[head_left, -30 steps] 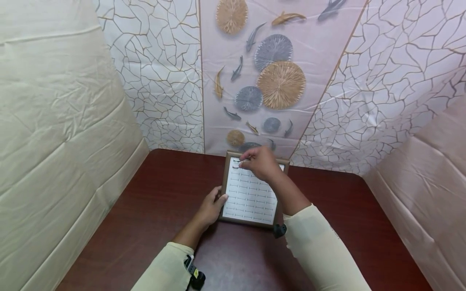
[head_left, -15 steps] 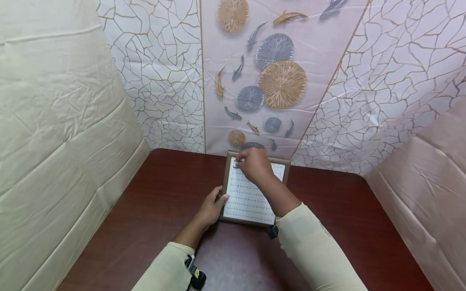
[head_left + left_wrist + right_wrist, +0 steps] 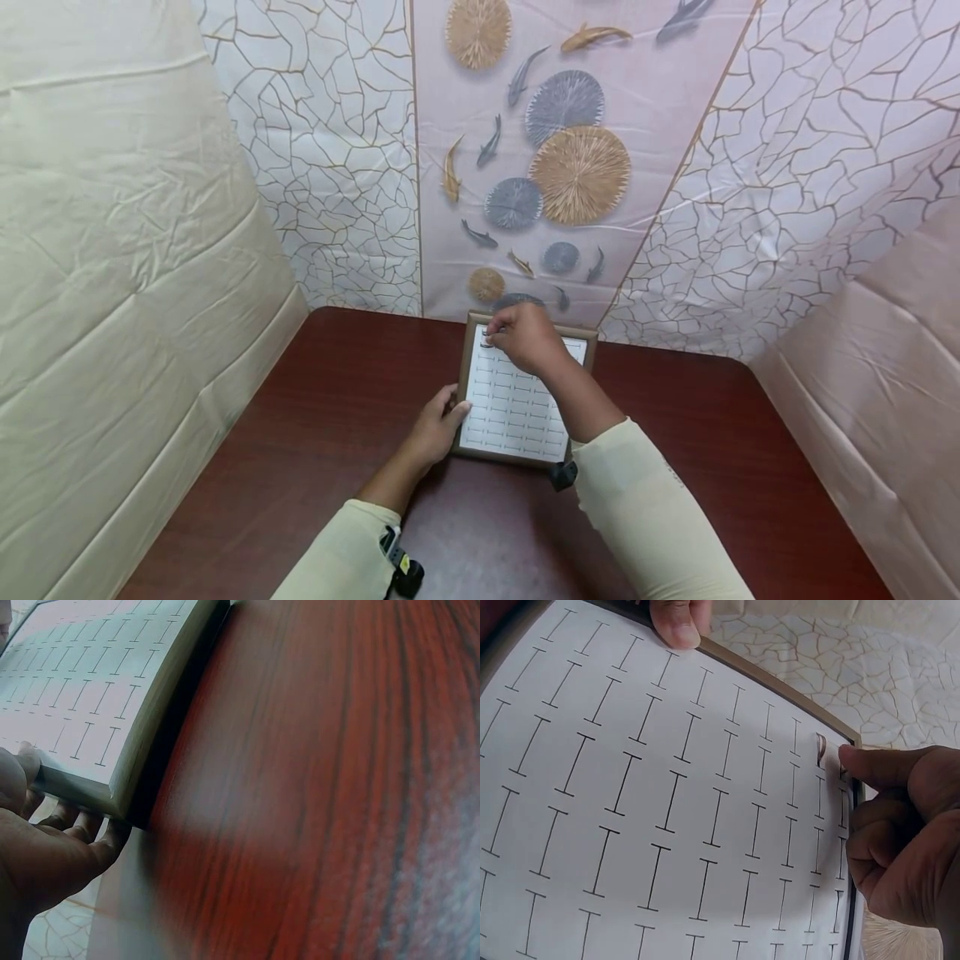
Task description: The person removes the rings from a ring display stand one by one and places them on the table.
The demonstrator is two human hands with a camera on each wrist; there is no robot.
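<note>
A framed white board (image 3: 517, 408) bears rows of printed I-shaped marks. My left hand (image 3: 437, 427) grips its left side, with the thumb over the front and fingers behind, as the left wrist view also shows. At the top left corner, my right hand (image 3: 528, 337) has its thumb and forefinger close together over the first mark. A dark bit shows at the thumb tip in the right wrist view, seemingly a pinched thin strip, mostly hidden. One small curved brown strip (image 3: 821, 750) sits on the neighbouring mark. The right hand's other fingers are curled.
The board is propped on a dark red wooden table (image 3: 322, 450). Behind it hangs a patterned cloth (image 3: 352, 167) with fish and round shapes. Pale padded cloth (image 3: 135, 317) covers the left side, and another cloth (image 3: 862, 383) the right.
My right hand has shifted slightly left, its fingertips closing in on the first mark at the top left corner. The left hand and the board have stayed put.
</note>
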